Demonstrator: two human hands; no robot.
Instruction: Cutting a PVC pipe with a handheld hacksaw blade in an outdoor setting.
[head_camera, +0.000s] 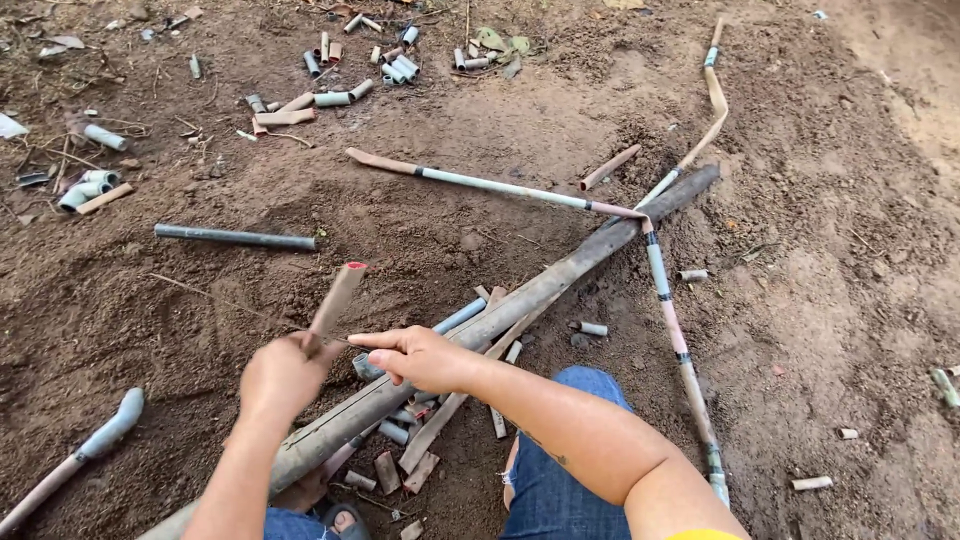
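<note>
My left hand (283, 374) grips the lower end of a short brown pipe piece (336, 297) that points up and away, its open end reddish. My right hand (420, 357) is just to the right of it, fingers pointing left toward the left hand; a thin blade or tool seems to run between the hands, too small to be sure. Both hands hover over a long thick dirty pipe (520, 305) lying diagonally on the soil. Several short cut pipe bits (400, 432) lie under and beside it.
Bare brown soil all around. A thin bent, flattened pipe (660, 280) crosses the thick one on the right. A dark pipe (235, 237) lies at left, a grey elbow pipe (110, 428) at lower left. Several cut pieces (330, 98) lie scattered at the top. My knee in jeans (560, 480) is below.
</note>
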